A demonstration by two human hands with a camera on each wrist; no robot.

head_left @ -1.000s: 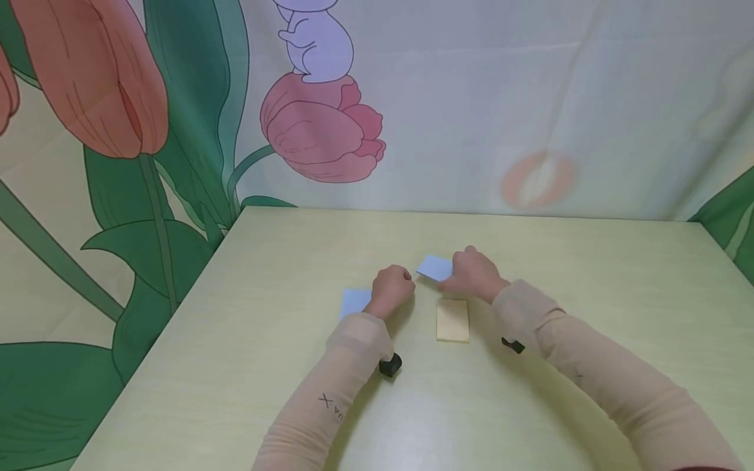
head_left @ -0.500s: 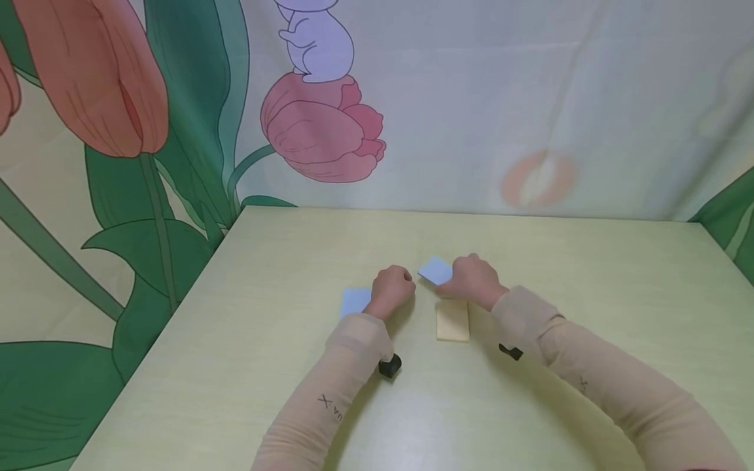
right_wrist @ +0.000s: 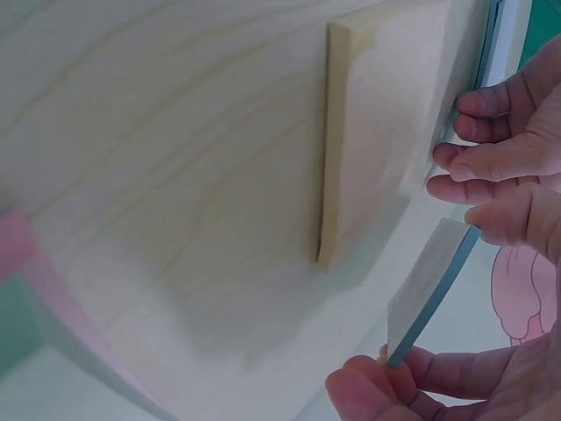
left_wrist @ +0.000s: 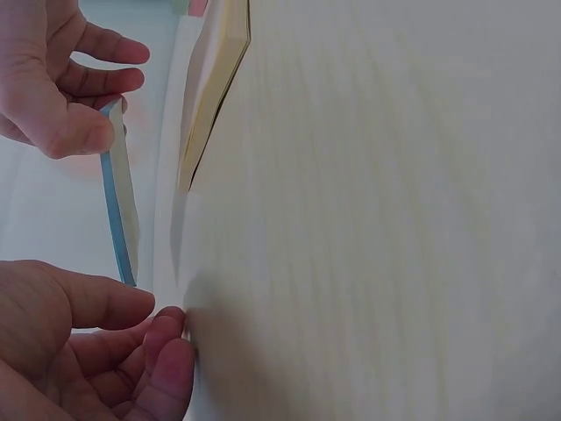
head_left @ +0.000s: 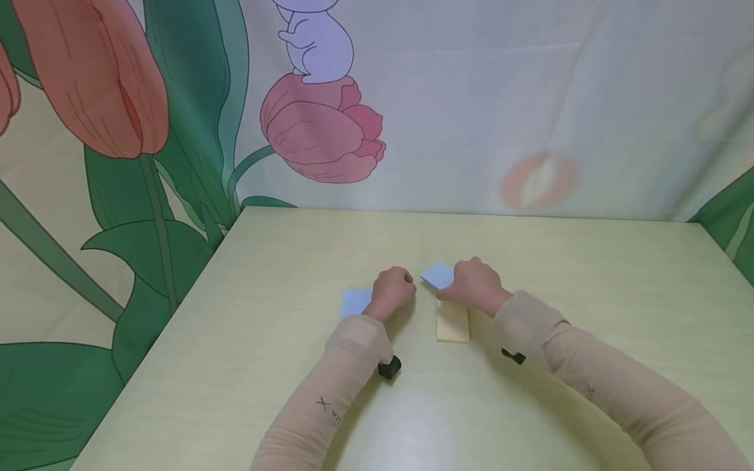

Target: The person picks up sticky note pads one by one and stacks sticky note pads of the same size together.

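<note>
A light blue sticky note pad (head_left: 438, 275) is pinched between the thumb and fingers of my right hand (head_left: 474, 285). In the right wrist view, the pad (right_wrist: 429, 289) stands tilted, its pale underside and blue edge showing. Just below that hand a cream-yellow sticky note pad (head_left: 452, 322) lies flat, its far edge overlapped by the hand. My left hand (head_left: 393, 289) rests on the table with loosely curled fingers, holding nothing. Partly hidden behind the left wrist lies another light blue pad (head_left: 355, 301).
The pale wood-grain table (head_left: 283, 268) reaches back to a printed cloth (head_left: 459, 118) with tulips and a white animal figure. Beneath each sleeve cuff a black wrist camera (head_left: 389, 367) sticks out.
My right hand has shifted slightly toward the near side with the blue pad, closer over the yellow pad's far edge. The left hand has stayed nearly still.
</note>
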